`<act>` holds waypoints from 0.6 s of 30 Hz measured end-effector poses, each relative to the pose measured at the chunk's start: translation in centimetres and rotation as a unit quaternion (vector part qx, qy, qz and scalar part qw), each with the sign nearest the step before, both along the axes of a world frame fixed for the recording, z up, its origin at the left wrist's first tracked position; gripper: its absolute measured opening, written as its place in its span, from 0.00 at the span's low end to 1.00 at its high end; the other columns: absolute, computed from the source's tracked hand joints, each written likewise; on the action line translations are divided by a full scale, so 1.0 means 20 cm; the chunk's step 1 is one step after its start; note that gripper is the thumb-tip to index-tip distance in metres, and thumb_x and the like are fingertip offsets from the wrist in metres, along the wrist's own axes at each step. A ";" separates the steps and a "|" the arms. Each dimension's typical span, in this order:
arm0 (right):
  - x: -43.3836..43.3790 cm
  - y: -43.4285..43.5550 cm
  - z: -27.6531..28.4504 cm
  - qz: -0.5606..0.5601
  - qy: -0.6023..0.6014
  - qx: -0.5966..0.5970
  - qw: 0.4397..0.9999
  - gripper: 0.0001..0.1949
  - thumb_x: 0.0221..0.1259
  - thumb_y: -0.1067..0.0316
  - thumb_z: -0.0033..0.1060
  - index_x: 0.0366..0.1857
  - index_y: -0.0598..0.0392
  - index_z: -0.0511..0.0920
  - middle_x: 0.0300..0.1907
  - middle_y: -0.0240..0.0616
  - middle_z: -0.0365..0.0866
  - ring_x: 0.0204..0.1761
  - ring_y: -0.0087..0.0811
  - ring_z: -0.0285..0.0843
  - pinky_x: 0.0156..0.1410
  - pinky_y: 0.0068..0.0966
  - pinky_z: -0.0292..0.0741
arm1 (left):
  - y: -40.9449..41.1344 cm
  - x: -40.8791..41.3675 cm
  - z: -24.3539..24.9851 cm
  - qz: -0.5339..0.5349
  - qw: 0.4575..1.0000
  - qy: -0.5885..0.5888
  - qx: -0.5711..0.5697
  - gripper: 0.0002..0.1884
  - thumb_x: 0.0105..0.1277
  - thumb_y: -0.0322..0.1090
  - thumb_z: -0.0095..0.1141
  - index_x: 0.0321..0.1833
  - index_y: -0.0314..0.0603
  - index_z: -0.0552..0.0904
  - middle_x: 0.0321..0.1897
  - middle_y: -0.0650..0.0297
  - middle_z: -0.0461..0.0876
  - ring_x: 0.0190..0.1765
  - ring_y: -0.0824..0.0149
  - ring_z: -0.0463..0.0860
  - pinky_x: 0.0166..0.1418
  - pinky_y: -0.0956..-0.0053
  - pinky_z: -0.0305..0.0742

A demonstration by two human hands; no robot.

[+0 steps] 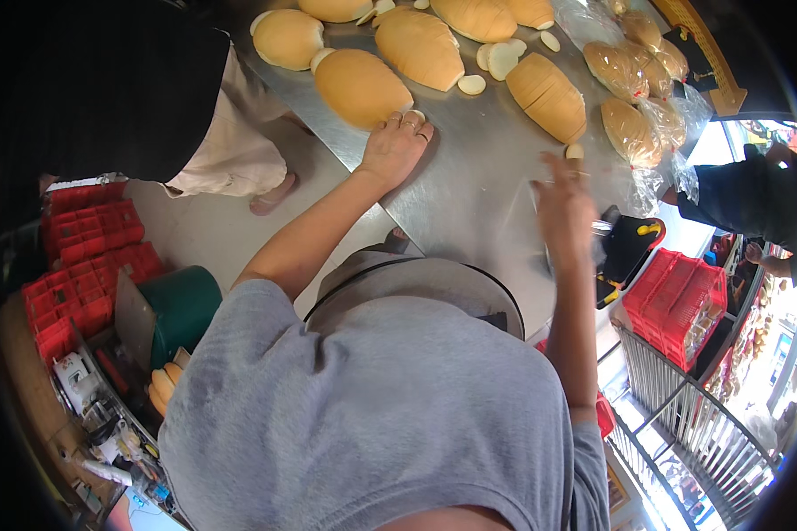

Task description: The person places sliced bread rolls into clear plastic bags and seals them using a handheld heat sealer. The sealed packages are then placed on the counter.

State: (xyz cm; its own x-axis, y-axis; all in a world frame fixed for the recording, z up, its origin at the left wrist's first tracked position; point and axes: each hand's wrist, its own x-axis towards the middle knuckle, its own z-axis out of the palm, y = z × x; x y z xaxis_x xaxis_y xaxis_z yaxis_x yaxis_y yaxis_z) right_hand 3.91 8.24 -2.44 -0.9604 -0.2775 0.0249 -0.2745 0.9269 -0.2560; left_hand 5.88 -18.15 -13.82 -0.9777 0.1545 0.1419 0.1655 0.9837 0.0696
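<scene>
On the steel tabletop (pixel 468 172), my left hand (pixel 398 147) is at the near end of a large golden bread loaf (pixel 362 87). Its fingers, with rings on them, are curled over that end, and a pale cut end piece (pixel 414 116) shows beside the fingertips. My right hand (pixel 564 199) is blurred, over the table's right side. A small pale bread slice (pixel 574 151) lies by its fingertips, below a scored loaf (pixel 546 97). Blur hides whether the right hand holds anything.
More loaves (pixel 418 50) and cut ends (pixel 503 61) lie farther back. Bagged loaves (pixel 631 133) line the right edge. A person (pixel 232 139) stands close on the left, another (pixel 750 192) at right. Red crates (pixel 674 305) and a metal railing (pixel 697 411) are right; a green bin (pixel 182 308) is left.
</scene>
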 end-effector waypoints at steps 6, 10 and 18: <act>-0.11 -0.42 -0.56 0.081 -0.160 -0.092 0.979 0.20 0.54 0.61 0.72 0.52 0.48 0.80 0.49 0.45 0.82 0.52 0.48 0.81 0.53 0.42 0.77 | -0.14 -0.05 0.12 -0.007 0.999 0.046 0.006 0.17 0.64 0.34 0.54 0.56 0.53 0.84 0.53 0.57 0.77 0.54 0.53 0.77 0.57 0.60 0.74; -0.15 -0.69 -0.57 0.023 -0.207 -0.150 0.966 0.20 0.54 0.57 0.72 0.50 0.49 0.80 0.48 0.44 0.84 0.53 0.47 0.82 0.54 0.41 0.77 | -0.24 -0.06 0.18 0.002 0.997 0.076 0.018 0.17 0.59 0.37 0.63 0.53 0.60 0.86 0.52 0.59 0.78 0.52 0.55 0.76 0.55 0.60 0.74; -0.24 -0.88 -0.59 -0.149 -0.231 -0.146 0.950 0.20 0.58 0.47 0.66 0.48 0.48 0.81 0.50 0.44 0.85 0.53 0.48 0.83 0.55 0.42 0.78 | -0.24 -0.07 0.15 0.008 0.994 0.098 0.056 0.13 0.61 0.40 0.61 0.49 0.60 0.86 0.50 0.62 0.77 0.52 0.56 0.76 0.53 0.61 0.72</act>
State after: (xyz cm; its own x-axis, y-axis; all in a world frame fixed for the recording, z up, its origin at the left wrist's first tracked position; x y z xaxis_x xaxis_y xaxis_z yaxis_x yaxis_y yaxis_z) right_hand -0.84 -9.40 -14.27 -0.9224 -0.0382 -0.3843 0.1930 0.8164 -0.5443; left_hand 4.57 -23.02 -10.83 -0.9318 0.1112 0.3454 0.1709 0.9742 0.1475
